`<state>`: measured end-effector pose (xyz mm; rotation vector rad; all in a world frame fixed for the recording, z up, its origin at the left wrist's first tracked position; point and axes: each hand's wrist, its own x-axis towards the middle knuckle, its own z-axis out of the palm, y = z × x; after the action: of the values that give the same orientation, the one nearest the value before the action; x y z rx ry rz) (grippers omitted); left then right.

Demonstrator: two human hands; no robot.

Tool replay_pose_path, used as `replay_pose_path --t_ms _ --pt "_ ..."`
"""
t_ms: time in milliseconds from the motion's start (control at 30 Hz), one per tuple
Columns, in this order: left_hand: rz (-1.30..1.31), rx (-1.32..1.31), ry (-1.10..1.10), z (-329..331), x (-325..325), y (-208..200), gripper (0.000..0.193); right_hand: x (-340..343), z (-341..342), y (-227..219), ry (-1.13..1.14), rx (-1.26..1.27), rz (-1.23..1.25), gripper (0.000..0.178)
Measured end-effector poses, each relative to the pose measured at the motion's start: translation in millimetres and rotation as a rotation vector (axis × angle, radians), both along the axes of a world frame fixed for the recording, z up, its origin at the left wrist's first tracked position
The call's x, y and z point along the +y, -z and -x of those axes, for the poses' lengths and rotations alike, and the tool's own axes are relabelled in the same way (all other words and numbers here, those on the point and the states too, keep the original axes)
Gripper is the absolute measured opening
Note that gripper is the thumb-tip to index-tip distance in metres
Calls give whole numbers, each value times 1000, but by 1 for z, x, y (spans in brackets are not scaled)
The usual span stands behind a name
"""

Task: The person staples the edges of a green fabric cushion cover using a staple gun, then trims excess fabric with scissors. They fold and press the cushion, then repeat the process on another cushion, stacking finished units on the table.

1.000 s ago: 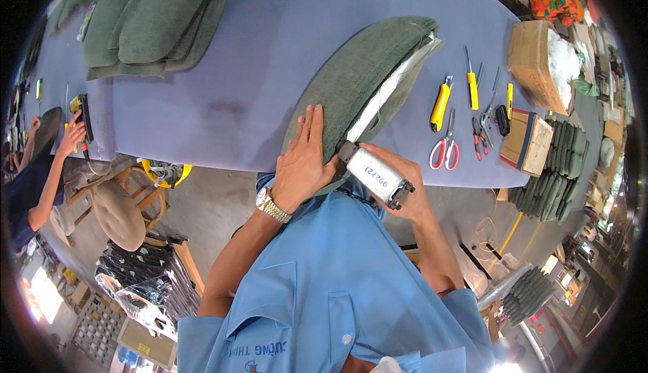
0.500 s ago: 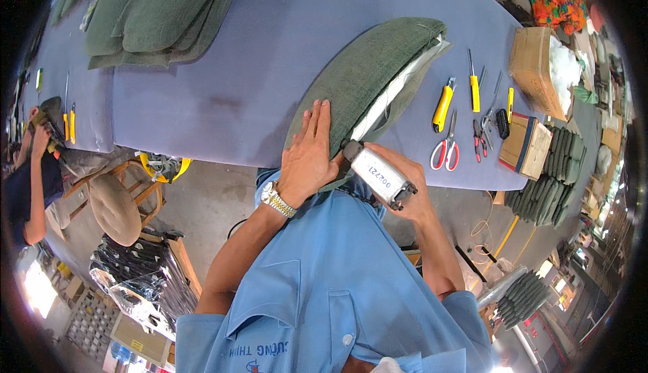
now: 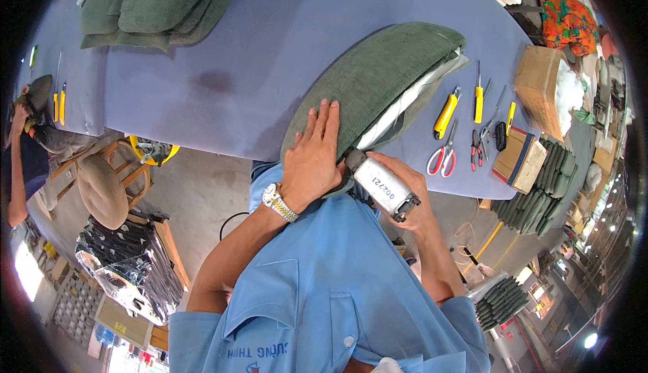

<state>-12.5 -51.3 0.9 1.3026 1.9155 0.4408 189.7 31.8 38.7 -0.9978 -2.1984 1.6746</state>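
A curved dark green fabric cushion (image 3: 378,69) lies on the blue-covered table, its near end by my body. White lining (image 3: 398,106) shows along its open right side. My left hand (image 3: 312,150) rests on the cushion's near end with fingers stretched out flat and a metal watch at the wrist. In my right hand (image 3: 408,184) is a silver, black-ended power tool that looks like a staple gun (image 3: 383,184). Its nose is against or very close to the cushion's near edge, beside my left thumb. The right fingers are partly hidden under the tool.
Red-handled scissors (image 3: 443,157), a yellow utility knife (image 3: 446,113), a yellow-handled screwdriver (image 3: 478,99) and red pliers (image 3: 476,150) lie right of the cushion. Cardboard boxes (image 3: 538,89) stand beyond. Green fabric pieces (image 3: 162,2) are stacked far left. Another person (image 3: 23,164) works at the left.
The whole view has turned slightly, shifting the surroundings. Both hands, the tool and the cushion keep nearly the same places relative to one another.
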Motion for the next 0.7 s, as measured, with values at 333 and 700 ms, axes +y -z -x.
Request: replay_pose_path --t_ms 333,700 --pt "-44 -98 61 5 2 6 113 1 -3 6 17 -15 29 64" --pt "-41 -240 -27 21 -25 28 109 -11 13 11 19 45 -60 61"
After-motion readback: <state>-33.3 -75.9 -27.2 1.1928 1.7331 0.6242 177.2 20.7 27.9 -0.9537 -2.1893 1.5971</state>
